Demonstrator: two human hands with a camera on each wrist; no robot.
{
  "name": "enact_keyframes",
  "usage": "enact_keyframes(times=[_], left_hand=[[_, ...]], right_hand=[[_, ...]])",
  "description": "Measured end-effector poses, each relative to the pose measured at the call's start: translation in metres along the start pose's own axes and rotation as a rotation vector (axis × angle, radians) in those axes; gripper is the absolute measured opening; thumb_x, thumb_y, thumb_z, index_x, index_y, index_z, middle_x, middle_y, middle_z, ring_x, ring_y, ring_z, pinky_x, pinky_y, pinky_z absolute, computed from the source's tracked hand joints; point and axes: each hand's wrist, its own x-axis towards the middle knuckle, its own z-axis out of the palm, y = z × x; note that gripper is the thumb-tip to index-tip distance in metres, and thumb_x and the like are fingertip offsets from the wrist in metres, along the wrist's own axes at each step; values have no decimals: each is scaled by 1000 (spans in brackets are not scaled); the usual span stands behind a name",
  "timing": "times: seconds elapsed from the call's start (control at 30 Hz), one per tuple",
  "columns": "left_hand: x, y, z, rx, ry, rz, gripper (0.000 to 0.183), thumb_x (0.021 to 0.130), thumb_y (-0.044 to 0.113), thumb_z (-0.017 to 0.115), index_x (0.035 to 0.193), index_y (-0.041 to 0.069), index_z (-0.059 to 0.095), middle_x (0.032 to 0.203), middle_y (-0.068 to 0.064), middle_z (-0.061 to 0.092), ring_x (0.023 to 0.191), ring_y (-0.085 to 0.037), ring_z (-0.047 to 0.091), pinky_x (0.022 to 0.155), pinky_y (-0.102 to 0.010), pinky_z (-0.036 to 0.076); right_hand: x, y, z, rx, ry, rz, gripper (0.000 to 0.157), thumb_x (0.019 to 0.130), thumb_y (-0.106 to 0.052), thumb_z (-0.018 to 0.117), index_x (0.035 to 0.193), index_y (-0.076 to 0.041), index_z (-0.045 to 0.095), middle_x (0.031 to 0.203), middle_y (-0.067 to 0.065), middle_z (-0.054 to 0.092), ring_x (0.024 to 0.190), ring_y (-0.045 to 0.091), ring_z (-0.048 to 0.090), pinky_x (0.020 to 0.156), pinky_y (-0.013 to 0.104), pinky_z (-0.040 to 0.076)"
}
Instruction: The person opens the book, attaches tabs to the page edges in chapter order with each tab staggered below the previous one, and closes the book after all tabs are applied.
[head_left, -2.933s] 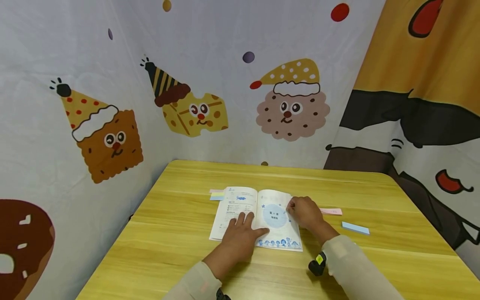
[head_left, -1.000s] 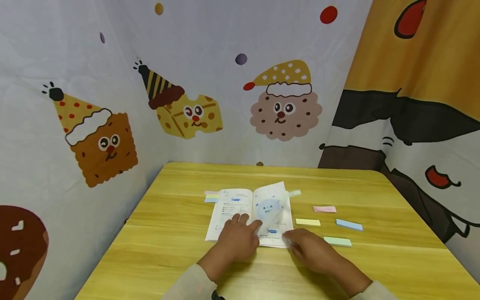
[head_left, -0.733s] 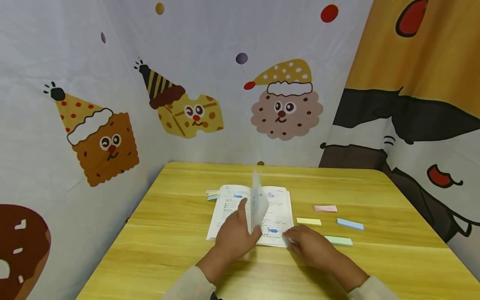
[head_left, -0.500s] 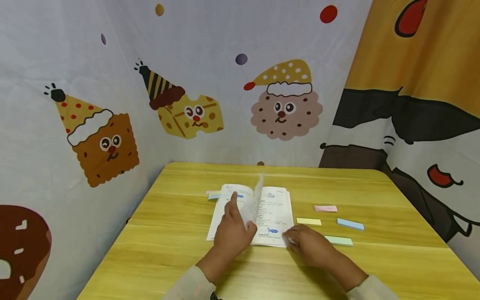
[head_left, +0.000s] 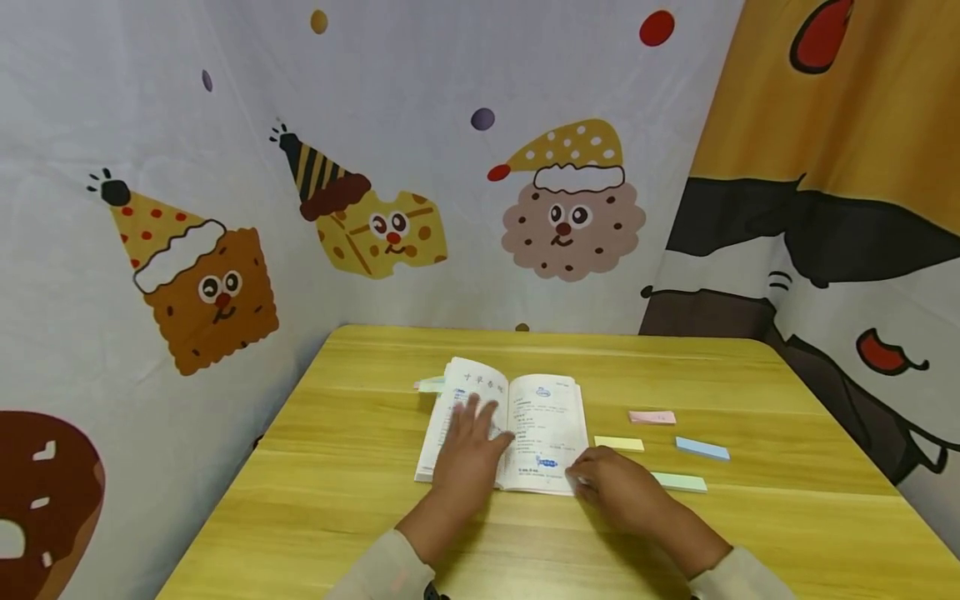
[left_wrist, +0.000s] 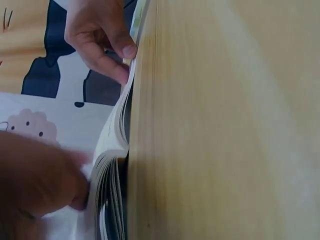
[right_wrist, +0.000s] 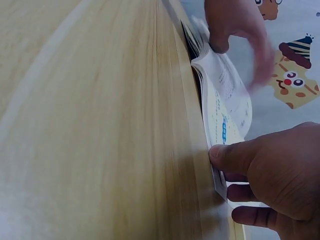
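A book (head_left: 543, 433) with white printed pages lies open on the wooden table. My left hand (head_left: 467, 460) is over its left page, fingers spread and pointing away from me; it is blurred in the left wrist view. My right hand (head_left: 624, 493) pinches the lower right corner of the right-hand pages. The right wrist view shows that thumb (right_wrist: 230, 156) on the page edge, with the other fingers curled below it. Small sticky tabs (head_left: 430, 385) stick out past the book's upper left edge, a pale green one showing most.
Right of the book lie four separate stacks of sticky notes: pink (head_left: 652, 417), yellow (head_left: 618, 443), blue (head_left: 702, 448) and pale green (head_left: 679, 482), the last partly behind my right hand. A curtain (head_left: 480, 300) with cartoon prints hangs behind the table (head_left: 360, 500).
My right hand has come down from the right page's upper edge to its lower corner. A leaf with a pale green tab has turned from right to left, my left hand following it leftward.
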Motion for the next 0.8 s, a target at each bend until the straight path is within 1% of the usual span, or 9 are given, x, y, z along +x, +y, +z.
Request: enact_keyframes(times=[0.07,0.17,0.33,0.4,0.47,0.53,0.63,0.73,0.8], left_hand=[[-1,2,1,-24,-63,114,36,84,7,65,113,29,66,134,-5,47,132,-34,30,107,-49,22],[-3,5,2,-64,-136,173,34,86,11,62,113,31,66,118,3,56,121,-29,42,101,-48,32],[-3,9,6,-124,-203,134,31,90,43,56,120,39,60,116,3,54,115,-28,41,93,-53,36],[-3,11,7,-140,-211,119,38,86,55,55,120,38,60,116,3,53,114,-29,40,92,-54,35],[-2,12,7,-143,-214,113,45,82,61,58,119,37,61,115,1,53,113,-30,40,92,-55,35],[-1,14,5,-143,-214,105,46,80,60,61,119,36,62,115,0,53,113,-31,41,91,-55,35],[-1,15,4,-132,-209,98,39,82,55,62,117,36,63,115,-1,54,113,-32,41,90,-55,35],[0,15,3,-111,-188,106,31,88,47,58,116,35,64,114,-2,55,113,-33,43,89,-55,37],[0,14,3,-99,-176,113,29,90,41,55,116,33,63,114,-2,56,112,-33,45,88,-55,37]], right_hand=[[0,0,0,-1,0,-5,19,82,-14,72,101,-16,73,99,-6,62,97,12,56,81,34,48],[0,1,0,-8,6,-19,17,83,-14,71,99,-17,73,99,-7,62,97,11,56,81,33,48],[0,2,0,-96,56,-54,12,82,-13,69,92,-18,72,93,-11,62,91,9,59,76,32,50],[1,3,0,-153,88,-78,9,83,-13,68,90,-18,70,90,-11,62,87,9,59,74,31,50],[1,3,0,-198,129,-103,6,83,-14,68,89,-17,68,87,-11,60,85,8,58,73,29,50],[2,4,-2,-214,177,-117,5,83,-15,70,87,-17,67,86,-11,58,84,7,56,71,27,49],[3,3,-6,-189,262,-124,14,78,-14,76,83,-18,64,90,-10,56,88,9,53,68,27,49],[2,2,-8,-173,353,-81,28,72,-17,81,84,-17,56,100,-3,52,88,12,52,59,24,47],[0,1,-8,-153,382,-40,33,70,-19,83,85,-17,53,104,0,51,89,14,53,55,24,46]])
